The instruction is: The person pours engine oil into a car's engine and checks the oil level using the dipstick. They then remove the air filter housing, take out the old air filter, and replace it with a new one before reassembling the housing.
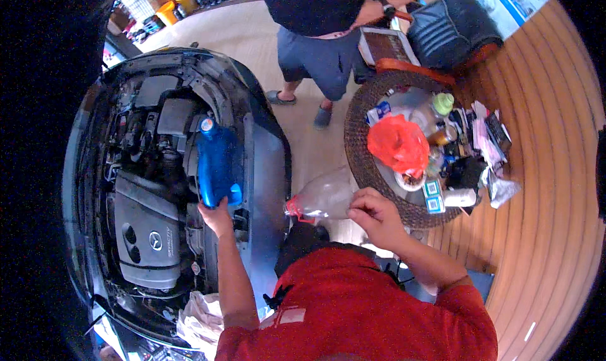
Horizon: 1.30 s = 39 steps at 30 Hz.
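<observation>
Blue jug [213, 165] is clamped by my left fingers [223, 204] for support; right fingers [365, 200] apparently pinch the clear bottle [325, 195].

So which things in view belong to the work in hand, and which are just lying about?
In use:
- blue jug, in the left hand
- clear plastic bottle, in the right hand
- car engine bay, apparently

Seemingly lying about:
- red plastic bag, on the wicker table
- green-capped bottle
- black armchair
</observation>
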### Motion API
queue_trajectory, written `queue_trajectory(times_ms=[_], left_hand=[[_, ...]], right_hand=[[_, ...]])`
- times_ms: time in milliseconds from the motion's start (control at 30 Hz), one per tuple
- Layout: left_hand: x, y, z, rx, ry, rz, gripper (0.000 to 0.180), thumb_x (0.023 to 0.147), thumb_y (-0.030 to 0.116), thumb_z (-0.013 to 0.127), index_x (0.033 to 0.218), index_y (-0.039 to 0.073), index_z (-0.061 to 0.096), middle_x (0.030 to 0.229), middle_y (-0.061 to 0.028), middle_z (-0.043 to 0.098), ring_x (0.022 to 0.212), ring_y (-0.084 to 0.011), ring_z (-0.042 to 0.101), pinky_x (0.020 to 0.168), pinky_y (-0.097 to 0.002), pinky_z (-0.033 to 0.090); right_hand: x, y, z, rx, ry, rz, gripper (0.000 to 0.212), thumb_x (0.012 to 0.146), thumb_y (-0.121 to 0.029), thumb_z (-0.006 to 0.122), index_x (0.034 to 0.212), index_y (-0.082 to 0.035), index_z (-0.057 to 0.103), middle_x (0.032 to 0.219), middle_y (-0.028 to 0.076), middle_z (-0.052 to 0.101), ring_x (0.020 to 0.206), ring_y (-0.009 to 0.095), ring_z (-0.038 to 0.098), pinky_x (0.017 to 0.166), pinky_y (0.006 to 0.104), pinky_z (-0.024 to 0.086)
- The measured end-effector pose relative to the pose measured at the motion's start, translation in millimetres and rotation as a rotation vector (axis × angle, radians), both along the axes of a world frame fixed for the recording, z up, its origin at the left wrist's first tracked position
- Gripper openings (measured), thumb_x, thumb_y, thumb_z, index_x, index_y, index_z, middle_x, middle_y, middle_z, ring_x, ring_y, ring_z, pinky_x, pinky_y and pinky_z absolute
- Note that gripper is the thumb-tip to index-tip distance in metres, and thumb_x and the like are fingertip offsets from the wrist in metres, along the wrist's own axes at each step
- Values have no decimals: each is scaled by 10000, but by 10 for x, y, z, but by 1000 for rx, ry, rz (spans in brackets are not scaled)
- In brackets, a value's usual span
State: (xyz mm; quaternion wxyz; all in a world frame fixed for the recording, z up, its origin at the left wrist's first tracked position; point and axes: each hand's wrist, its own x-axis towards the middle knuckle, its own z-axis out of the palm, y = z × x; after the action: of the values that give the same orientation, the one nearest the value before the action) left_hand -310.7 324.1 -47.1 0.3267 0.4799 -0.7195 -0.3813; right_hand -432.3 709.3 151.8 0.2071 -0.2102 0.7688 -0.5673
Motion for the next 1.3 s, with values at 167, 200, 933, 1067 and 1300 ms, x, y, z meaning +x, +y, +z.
queue_trajectory(times_ms=[167, 200, 933, 1067, 1300], left_hand=[[-39, 8, -155, -19, 75, -58, 455, 642, 78, 787, 1032, -34, 581, 943, -155, 645, 868, -287, 621, 778, -404, 475], [-87, 35, -150, 33, 46, -50, 397, 649, 68, 776, 995, -26, 605, 922, -137, 655, 841, -262, 622, 763, -395, 479], [-838, 30, 1243, 518, 403, 119, 431, 694, -23, 661, 1118, -7, 582, 1020, -63, 634, 885, -173, 588, 817, -307, 466], [-1345, -81, 1414, 489, 410, 184, 444, 690, -21, 664, 1125, -8, 577, 1023, -63, 633, 888, -170, 589, 813, -307, 468], [-2756, -383, 1610, 450, 394, 310, 467, 683, -17, 670, 1138, -10, 568, 1029, -63, 632, 892, -167, 590, 807, -307, 471]], right_hand=[[-767, -535, 17, -37, 195, 62, 127, 814, -108, 669, 875, -8, 618, 915, 118, 597, 862, 243, 580, 750, 322, 463], [-951, -652, 20, -54, 254, 75, 121, 815, -103, 665, 873, -8, 617, 906, 117, 594, 857, 242, 577, 750, 323, 460], [-3911, -3355, 38, 1, 193, 194, 218, 840, -196, 667, 870, 16, 625, 688, 47, 545, 616, 101, 482, 549, 267, 384], [-4457, -3934, -96, 46, 218, 272, 247, 840, -230, 660, 871, 13, 633, 717, 85, 577, 638, 142, 527, 574, 302, 416], [-6042, -4543, -676, 127, 220, 393, 204, 859, -169, 648, 890, 31, 618, 792, 57, 563, 717, 132, 514, 630, 286, 410]])
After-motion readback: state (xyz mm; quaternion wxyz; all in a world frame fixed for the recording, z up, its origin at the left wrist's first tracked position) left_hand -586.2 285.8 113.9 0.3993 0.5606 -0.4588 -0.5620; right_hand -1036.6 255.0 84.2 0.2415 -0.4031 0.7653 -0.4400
